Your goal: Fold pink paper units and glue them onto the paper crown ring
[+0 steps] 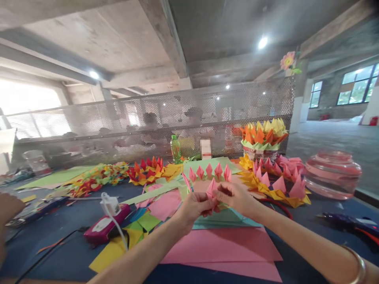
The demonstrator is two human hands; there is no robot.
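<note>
Between my two hands is a pink folded paper petal (pixel 212 187), its point upward. My left hand (pixel 194 207) pinches its lower left side with thumb and fingers. From the right, my right hand (pixel 232 197) grips the same petal near its base, fingertips close together. Just behind stands a row of pink paper petals (pixel 209 170), curving round beyond my hands; whether the held petal is joined to that row I cannot tell. Underneath lie light blue paper sheets (pixel 233 221) and larger pink paper sheets (pixel 225 244).
A purple power strip (pixel 106 225) with a white charger (pixel 110 204) sits left. At right are a glue gun (pixel 349 221), a clear jar (pixel 333 175) and a pink-yellow paper ring (pixel 278 185). Paper scraps (pixel 100 177) lie left; another person's hand (pixel 10 207) shows at the left edge.
</note>
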